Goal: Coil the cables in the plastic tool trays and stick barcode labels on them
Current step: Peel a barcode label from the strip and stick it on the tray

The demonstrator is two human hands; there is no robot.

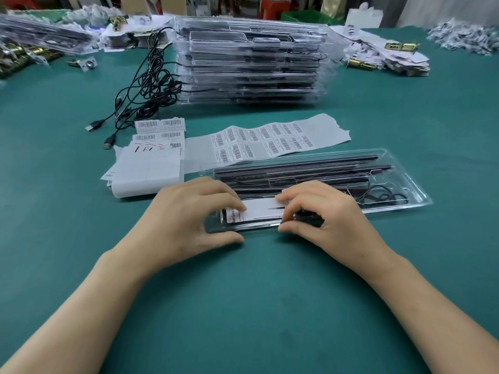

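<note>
A clear plastic tray [405, 168] lies in front of me, holding long black bars and a loosely coiled black cable [383, 197] at its right end. A white printed card [263, 209] sits in the tray's near left part. My left hand [189, 211] presses its fingertips on the card's left end, with the thumb on the table at the tray's near edge. My right hand [318, 211] pinches the card's right end between curled fingers and thumb. A strip of barcode labels [270, 139] lies just behind the tray.
A tall stack of filled clear trays [251, 63] stands at the back, with tangled black USB cables [151, 85] trailing from its left side. Label sheets and backing paper [151, 157] lie to the left. Brass hardware and paper piles [386, 55] sit at the far edges of the green table [256, 306].
</note>
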